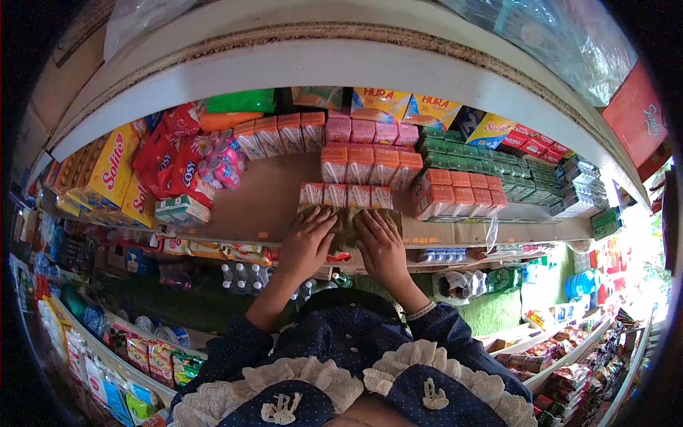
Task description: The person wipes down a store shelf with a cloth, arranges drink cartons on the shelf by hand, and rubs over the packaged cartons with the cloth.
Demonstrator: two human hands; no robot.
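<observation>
A row of small orange-and-white drink cartons (346, 194) stands near the shelf's front edge. Against their near side lies an olive-brown cloth (348, 226). On the cloth's left part rests my left hand (311, 238), its fingers stretched forward toward the cartons. My right hand (379, 240) lies on the right part with fingers extended, flat and slightly apart. Both palms face down, so what is under them is hidden. Behind the row, more orange-topped cartons (370, 165) are stacked in a shrink-wrapped block. To the right sits another wrapped block of orange cartons (459, 193).
Red bags (186, 167) and yellow boxes (114, 160) crowd the shelf's left end. Green cartons (491, 167) fill the right. An upper shelf board (341, 67) overhangs the goods. Bottles (245, 276) stand below, and stocked side shelves (142, 352) flank me.
</observation>
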